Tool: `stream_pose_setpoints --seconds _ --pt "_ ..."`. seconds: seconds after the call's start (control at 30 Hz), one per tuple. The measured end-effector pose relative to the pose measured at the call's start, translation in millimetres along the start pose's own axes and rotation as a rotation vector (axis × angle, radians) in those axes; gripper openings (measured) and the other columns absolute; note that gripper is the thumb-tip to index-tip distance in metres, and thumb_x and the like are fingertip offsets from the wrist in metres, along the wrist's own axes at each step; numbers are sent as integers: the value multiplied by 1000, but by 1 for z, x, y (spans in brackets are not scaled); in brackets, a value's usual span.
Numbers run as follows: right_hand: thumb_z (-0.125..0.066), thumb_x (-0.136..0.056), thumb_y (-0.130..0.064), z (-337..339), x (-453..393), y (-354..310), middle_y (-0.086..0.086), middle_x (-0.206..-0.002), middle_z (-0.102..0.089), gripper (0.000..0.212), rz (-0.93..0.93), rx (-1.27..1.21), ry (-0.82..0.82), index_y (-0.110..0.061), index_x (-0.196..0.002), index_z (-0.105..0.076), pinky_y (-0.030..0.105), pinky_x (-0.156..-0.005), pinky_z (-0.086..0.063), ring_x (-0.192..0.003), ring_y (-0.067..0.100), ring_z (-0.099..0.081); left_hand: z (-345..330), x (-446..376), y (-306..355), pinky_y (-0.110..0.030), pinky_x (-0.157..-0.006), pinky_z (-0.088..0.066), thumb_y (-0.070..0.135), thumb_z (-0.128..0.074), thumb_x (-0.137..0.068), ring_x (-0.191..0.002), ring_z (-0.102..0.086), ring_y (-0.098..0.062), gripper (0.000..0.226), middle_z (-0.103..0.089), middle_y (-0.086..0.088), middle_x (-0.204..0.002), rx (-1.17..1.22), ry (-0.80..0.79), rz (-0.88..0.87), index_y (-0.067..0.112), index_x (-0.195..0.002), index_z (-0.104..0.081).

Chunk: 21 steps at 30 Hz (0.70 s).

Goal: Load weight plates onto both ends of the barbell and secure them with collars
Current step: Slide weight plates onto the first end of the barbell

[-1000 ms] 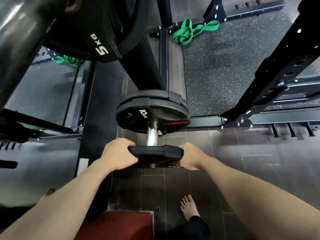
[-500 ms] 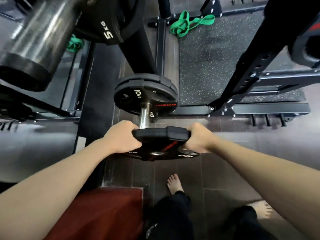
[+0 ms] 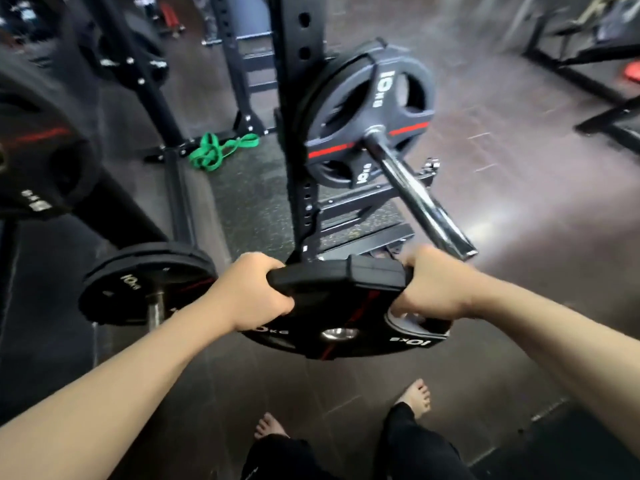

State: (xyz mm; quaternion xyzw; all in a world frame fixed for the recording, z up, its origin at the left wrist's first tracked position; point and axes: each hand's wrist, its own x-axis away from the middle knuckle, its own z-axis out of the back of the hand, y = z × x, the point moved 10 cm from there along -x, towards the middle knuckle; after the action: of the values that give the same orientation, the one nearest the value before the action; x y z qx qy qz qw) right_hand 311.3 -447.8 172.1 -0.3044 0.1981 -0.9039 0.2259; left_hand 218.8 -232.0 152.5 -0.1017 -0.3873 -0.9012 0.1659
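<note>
While both hands grip it, a black 10 kg weight plate hangs in the air in front of the person, tilted so that its face with the red stripe and steel centre hole looks back and down. The left hand curls over the plate's upper left rim, and the right hand curls round the upper right, its fingers seemingly passing through a grip opening, though that part is hidden. Just above and beyond the right hand, the chrome barbell sleeve slants down toward the viewer; its bare end is close to the plate's top edge but not in the centre hole. Farther up the sleeve sits a loaded plate marked 10 kg, pressed against others behind it, beside the black rack upright. At lower left, a storage peg carries another stack of 10 kg plates, clear of the held plate. A green resistance band lies bunched on the speckled mat behind the rack. Two bare feet stand on the dark floor below the plate.
</note>
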Motion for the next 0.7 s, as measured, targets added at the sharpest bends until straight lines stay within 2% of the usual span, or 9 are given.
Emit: stream_pose_setpoints --seconds 0.07,0.13,0.3,0.47,0.6,0.7 --pt "-75 -57 -12 31 24 27 11 -51 -64 20 -75 -21 38 2 -64 -61 33 -48 -48 -47 18 -53 -14 -6 42 -27 -47 -34 15 -70 -62 -45 -42 -15 14 -45 7 -45 -6 -20 -59 11 -58 -57" --pt "-77 -57 -10 60 41 52 4 -48 -59 19 -124 -38 81 -2 -58 -60 30 -51 -43 -47 18 -53 -24 -12 82 -28 -47 -34 15 -72 -63 -45 -41 -14 15 -45 7 -44 -18 -15 -105 9 -58 -58" --pt "-80 -60 -8 113 56 98 0 -49 -55 23 -165 -64 144 2 -65 -60 27 -50 -38 -49 18 -51 -47 -32 150 -30 -50 -38 28 -63 -50 -48 -44 -17 17 -47 6 -44 -6 -13 -186 15 -60 -60" --pt "-83 -60 -10 143 45 133 -5 -50 -43 32 -156 -65 171 -12 -56 -51 28 -51 -31 -50 16 -40 -62 -57 188 -28 -49 -36 26 -61 -51 -51 -45 -19 15 -48 6 -45 -34 -1 -209 13 -57 -55" --pt "-82 -62 -7 161 31 146 -7 -46 -39 35 -128 -54 182 -14 -53 -49 24 -43 -29 -42 11 -35 -70 -72 201 -27 -47 -38 19 -70 -60 -49 -47 -16 14 -50 8 -44 -49 30 -197 10 -59 -59" --pt "-81 -63 -8 168 21 157 -8 -47 -40 32 -108 -32 176 -13 -54 -51 23 -42 -31 -46 12 -38 -76 -79 202 -30 -49 -40 23 -68 -56 -50 -50 -20 16 -54 6 -45 -28 64 -160 10 -62 -63"
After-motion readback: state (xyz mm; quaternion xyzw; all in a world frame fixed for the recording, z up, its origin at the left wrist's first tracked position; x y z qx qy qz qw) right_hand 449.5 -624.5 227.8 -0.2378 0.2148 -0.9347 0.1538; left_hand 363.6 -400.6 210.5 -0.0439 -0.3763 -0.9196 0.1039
